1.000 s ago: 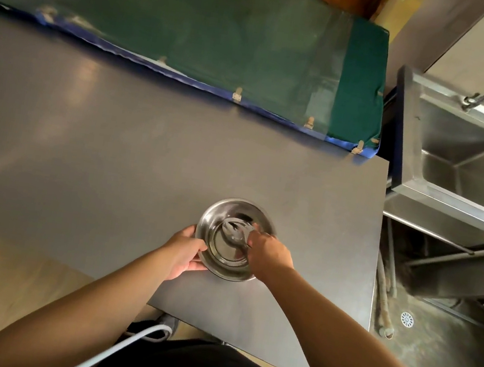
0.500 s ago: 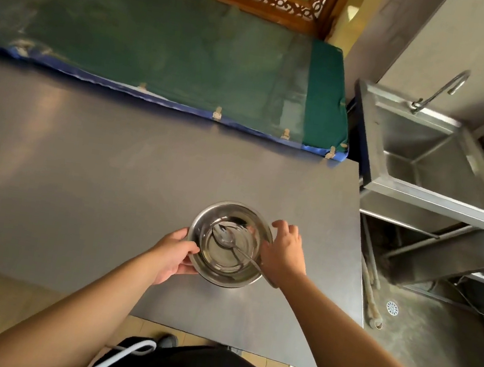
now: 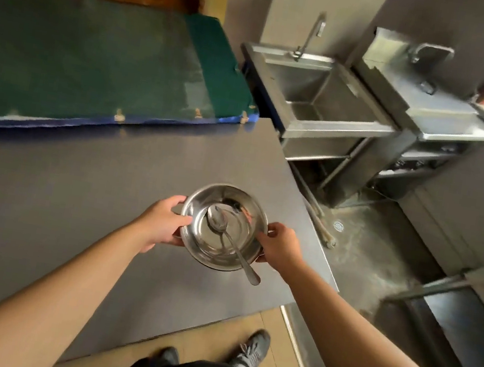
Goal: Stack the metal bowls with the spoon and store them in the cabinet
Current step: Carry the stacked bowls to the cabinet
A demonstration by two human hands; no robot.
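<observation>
The stacked metal bowls (image 3: 240,205) hang just above the grey table (image 3: 61,187), gripped from both sides. A metal spoon (image 3: 228,234) lies inside the top bowl, its handle sticking out over the near rim. My left hand (image 3: 162,223) clasps the left rim. My right hand (image 3: 280,247) clasps the right rim. How many bowls are in the stack cannot be told.
A green mat with a blue border (image 3: 94,67) covers the far side of the table. A steel sink (image 3: 320,94) with a tap stands to the right, a second steel unit (image 3: 440,106) beyond it. A low steel surface (image 3: 464,326) lies at the right, over wet floor.
My right hand let go of the spoon and took the bowls' right rim. Both hands lifted the stack off the table, and my view swung right toward the sink.
</observation>
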